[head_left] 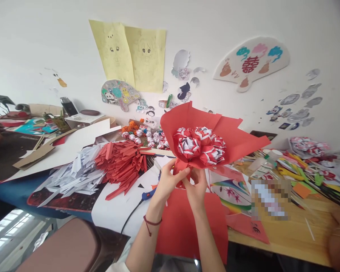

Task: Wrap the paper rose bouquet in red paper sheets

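A bouquet of red and white paper flowers [201,145], wrapped in red paper [239,145], stands upright before me. My left hand [170,177] is closed around the gathered base of the wrapper. On the other side of that base, my right hand [197,181] pinches it too, the thumbs close together. Below the hands lies a sheet of red paper [191,223] on the table. A blue glue gun [149,193] with a black cord rests left of my left wrist.
Left of the hands are piles of folded red paper strips [121,162] and white paper strips [76,173]. Finished paper flowers [147,136] lie behind. Bottles, tools and a wrapped bouquet [308,145] crowd the right. A chair [65,245] stands at lower left; other people's arms show at both edges.
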Demonstrator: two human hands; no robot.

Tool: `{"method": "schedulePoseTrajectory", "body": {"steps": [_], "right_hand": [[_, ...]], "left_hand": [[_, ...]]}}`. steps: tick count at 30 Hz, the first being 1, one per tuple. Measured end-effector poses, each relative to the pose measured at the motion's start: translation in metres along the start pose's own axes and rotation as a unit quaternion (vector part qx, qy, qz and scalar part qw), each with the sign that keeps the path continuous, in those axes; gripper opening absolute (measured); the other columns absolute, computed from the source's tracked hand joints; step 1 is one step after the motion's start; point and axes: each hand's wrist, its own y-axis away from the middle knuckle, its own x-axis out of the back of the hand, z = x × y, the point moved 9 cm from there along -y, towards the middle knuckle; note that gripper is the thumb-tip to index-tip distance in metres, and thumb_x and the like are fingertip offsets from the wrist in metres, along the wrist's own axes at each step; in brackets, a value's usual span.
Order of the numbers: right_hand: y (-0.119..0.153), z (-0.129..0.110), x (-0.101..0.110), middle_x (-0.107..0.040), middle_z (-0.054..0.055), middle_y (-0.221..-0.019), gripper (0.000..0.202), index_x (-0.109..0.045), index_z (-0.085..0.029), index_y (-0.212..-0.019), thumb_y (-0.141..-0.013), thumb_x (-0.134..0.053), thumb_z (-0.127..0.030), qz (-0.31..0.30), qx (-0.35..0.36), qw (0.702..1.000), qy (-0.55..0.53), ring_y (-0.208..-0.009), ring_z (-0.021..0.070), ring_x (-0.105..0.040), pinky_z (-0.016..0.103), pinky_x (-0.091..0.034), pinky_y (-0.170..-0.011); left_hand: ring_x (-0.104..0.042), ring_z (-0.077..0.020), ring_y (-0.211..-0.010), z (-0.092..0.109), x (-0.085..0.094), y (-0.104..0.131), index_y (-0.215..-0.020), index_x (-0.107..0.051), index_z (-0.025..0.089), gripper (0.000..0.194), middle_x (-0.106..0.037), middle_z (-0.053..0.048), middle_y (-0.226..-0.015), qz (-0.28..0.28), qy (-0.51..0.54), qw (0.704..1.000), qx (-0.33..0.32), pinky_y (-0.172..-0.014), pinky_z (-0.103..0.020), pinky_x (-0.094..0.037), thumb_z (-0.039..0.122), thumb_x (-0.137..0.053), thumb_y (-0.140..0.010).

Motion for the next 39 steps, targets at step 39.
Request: {"method": "schedulePoseTrajectory", "body": {"steps": [39], "right_hand": [[-0.005,-0.019,0.011,-0.070,0.005,-0.105,0.031,-0.064,-0.024,-0.114,-0.084,-0.068,-0.018,-0.082,0.177,0.972,0.134,-0.091,0.0204,-0.068,0.035,-0.057,-0.080]], "left_hand": [[-0.059,-0.0067,-0.056,-0.007,0.030,-0.046,-0.066,-0.067,0.013,0.022,-0.067,0.002,-0.065,0.029,0.155,0.986,0.060,-0.058,-0.017,-0.049,0.022,-0.086,-0.061]]}}
